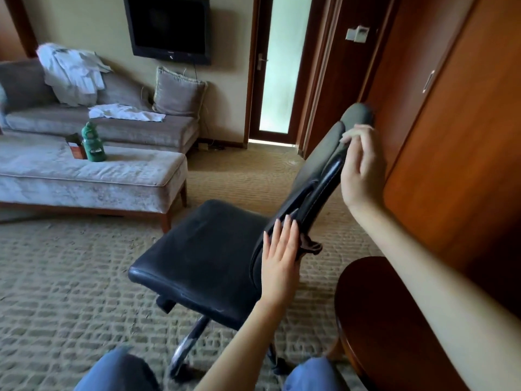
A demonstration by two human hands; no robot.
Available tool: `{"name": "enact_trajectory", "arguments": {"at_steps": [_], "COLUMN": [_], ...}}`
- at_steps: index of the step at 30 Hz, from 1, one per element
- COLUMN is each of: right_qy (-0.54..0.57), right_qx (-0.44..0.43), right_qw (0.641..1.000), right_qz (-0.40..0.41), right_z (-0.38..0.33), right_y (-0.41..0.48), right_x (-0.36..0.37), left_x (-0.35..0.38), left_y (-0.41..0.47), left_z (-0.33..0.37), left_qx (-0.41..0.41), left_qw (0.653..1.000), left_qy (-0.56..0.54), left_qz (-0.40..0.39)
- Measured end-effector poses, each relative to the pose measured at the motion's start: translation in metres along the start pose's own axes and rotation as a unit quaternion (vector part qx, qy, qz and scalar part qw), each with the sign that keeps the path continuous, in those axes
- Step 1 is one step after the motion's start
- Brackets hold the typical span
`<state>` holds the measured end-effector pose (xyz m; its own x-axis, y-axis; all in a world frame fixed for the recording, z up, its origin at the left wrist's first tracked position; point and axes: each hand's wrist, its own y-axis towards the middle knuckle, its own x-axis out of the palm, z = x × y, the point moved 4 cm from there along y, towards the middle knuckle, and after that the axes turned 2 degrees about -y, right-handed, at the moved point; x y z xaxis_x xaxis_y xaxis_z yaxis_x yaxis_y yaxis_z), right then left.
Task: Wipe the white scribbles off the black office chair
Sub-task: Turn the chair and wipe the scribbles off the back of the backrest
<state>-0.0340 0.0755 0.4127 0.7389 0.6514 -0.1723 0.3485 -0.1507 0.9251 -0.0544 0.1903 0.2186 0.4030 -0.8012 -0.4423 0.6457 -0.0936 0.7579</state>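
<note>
The black office chair stands on the carpet in the middle of the view, its seat toward the left and its backrest rising to the right. My left hand lies flat with straight fingers on the lower edge of the backrest, pressing a dark brown cloth against it; a bunch of the cloth sticks out to the right of my fingers. My right hand grips the upper edge of the backrest, fingers curled over its rim. No white scribbles show on the parts I can see.
A round dark wooden table sits close at lower right and a wooden wardrobe lines the right side. A grey ottoman carrying a green bottle and a sofa stand at left. My knees are at the bottom.
</note>
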Motion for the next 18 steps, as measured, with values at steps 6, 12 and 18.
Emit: {"name": "enact_trajectory", "arguments": {"at_steps": [6, 12, 18], "right_qy": [0.009, 0.0, 0.002], "right_qx": [-0.008, -0.008, 0.025], "right_qw": [0.998, 0.996, 0.999], "right_qz": [-0.064, -0.087, -0.035], "right_z": [0.019, 0.026, 0.022], "right_y": [0.005, -0.004, -0.009], "right_x": [-0.011, -0.016, -0.011], "left_x": [0.009, -0.043, -0.026], "left_y": [-0.044, 0.045, 0.114], "left_z": [-0.039, -0.031, 0.041], "left_qx": [-0.151, -0.249, -0.096], "left_qw": [0.987, 0.938, 0.959], "left_qy": [-0.057, -0.225, -0.263], "left_qz": [-0.019, 0.089, 0.031]}}
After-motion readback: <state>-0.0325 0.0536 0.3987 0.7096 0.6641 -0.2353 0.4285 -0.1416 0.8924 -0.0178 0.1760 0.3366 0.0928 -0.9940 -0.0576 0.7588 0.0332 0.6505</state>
